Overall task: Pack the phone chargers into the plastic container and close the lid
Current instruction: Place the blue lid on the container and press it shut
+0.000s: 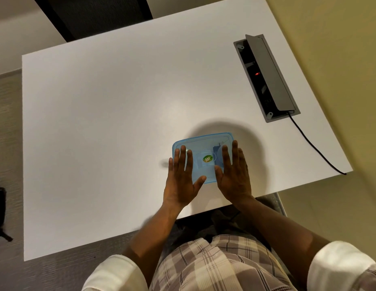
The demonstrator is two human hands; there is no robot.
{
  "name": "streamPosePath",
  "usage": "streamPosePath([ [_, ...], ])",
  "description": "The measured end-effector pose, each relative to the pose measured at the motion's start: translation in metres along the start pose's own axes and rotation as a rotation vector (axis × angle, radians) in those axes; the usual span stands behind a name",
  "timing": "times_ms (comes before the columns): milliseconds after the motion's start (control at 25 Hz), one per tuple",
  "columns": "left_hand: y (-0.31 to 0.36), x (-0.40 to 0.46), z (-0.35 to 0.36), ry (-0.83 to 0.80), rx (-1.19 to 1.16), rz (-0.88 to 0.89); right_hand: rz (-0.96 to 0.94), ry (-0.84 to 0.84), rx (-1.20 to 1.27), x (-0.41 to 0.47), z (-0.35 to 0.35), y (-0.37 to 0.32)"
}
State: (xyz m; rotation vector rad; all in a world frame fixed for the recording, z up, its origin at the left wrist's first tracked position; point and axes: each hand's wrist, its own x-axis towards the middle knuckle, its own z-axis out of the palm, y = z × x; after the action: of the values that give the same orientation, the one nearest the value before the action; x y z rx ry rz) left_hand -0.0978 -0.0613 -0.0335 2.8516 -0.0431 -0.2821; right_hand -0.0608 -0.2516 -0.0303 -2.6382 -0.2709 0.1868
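I'm looking down at the white table (98, 122), and the job looks close to finished: the blue lid (203, 143) already sits on the plastic container (206, 180) near the table's front edge, right in front of me. Through the tinted lid I can make out pale shapes and a darker one, which I take to be the chargers (217, 153), packed inside; no charger lies loose on the table. What's left, as I judge it, is pressing the lid down so it seats all round. I can't tell whether the edges have caught. My left hand (181, 177) lies flat, fingers spread, on the lid's left side. My right hand (233, 175) lies flat and spread on the right side. Neither hand grips anything; both palms rest on the lid.
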Motion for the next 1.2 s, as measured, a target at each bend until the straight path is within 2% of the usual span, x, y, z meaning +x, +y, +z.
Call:
streamPosePath([
  [200,0.003,0.005,-0.003,-0.057,0.076,-0.048,-0.003,0.044,0.019,0.004,0.004,0.001],
  [440,0.004,0.007,0.000,-0.052,0.047,-0.062,-0.020,0.069,0.010,0.006,0.005,0.001],
  [720,0.008,0.012,-0.004,-0.010,0.033,-0.086,-0.060,-0.039,-0.155,0.017,-0.005,-0.004],
  [800,0.011,0.022,-0.004,0.031,-0.025,-0.057,-0.126,-0.057,-0.144,0.033,-0.005,-0.012],
  [920,0.012,0.038,-0.003,0.055,-0.020,-0.028,-0.129,-0.091,-0.141,0.059,-0.001,-0.017],
  [1200,0.013,0.041,-0.001,0.032,0.062,-0.044,-0.181,-0.032,-0.202,0.062,0.006,-0.011],
])
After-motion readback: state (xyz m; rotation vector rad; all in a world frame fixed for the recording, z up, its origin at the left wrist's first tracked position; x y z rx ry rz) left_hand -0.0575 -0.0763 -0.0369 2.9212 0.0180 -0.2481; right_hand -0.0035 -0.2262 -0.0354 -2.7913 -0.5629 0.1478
